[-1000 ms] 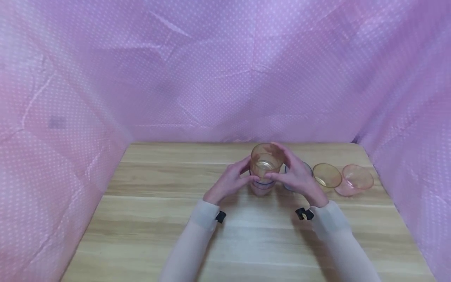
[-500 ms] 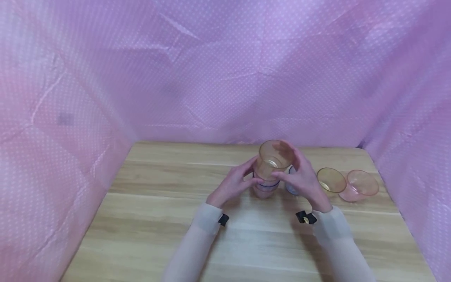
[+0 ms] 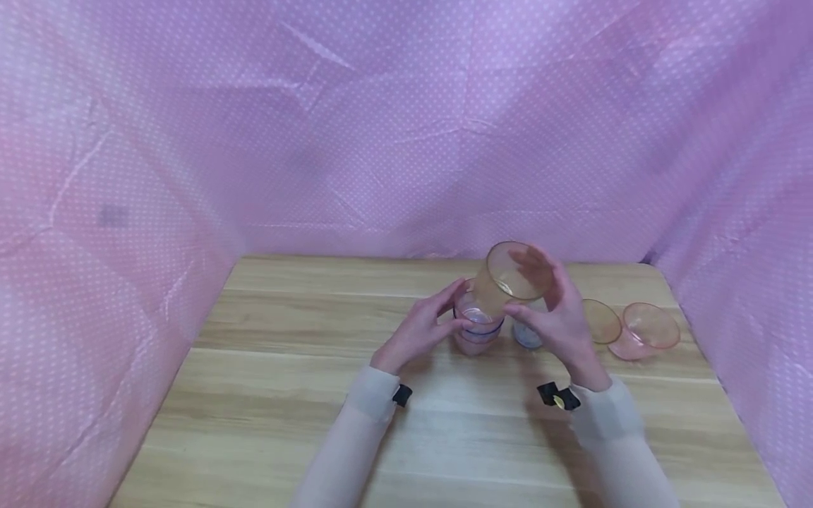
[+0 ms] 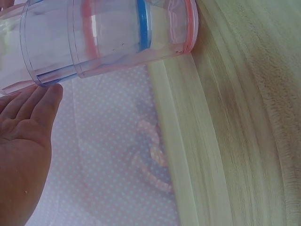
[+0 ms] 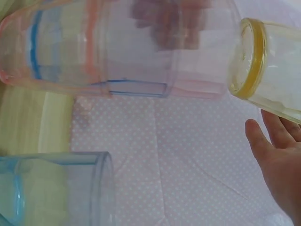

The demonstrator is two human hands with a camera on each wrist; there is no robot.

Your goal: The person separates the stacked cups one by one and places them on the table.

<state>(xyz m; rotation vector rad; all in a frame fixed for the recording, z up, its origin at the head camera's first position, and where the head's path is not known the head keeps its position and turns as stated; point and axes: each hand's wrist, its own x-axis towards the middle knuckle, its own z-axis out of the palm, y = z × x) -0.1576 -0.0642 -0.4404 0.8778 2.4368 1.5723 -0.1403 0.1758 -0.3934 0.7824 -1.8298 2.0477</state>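
- A person's hands work at cups above a tabletop: the right hand (image 3: 562,324), thumb and fingers partly curled, grips a tilted yellow cup (image 3: 508,279) off the surface.
- The left hand (image 3: 419,331), parted only as wide as its load, steadies a stack of pink and blue cups (image 3: 479,336) near the rim.
- The yellow cup's base hangs at the stack's mouth; whether the two touch cannot be told. Lowered at that slant, the cup could catch the rim and jam or tip the column.
- The tall stack could topple should the left hand's light hold, high on the wall, slip; smooth plastic-looking sides may slide.
- Just right of the stack stands a blue cup (image 3: 527,335), close enough for the right hand to knock; beyond it are a second yellow cup (image 3: 603,321) and a pink cup (image 3: 644,328).
- The pale wood-grain surface (image 3: 470,437) reaches back to pink-purple polka-dot sheeting (image 3: 381,141), creased and draped behind and along both sides.
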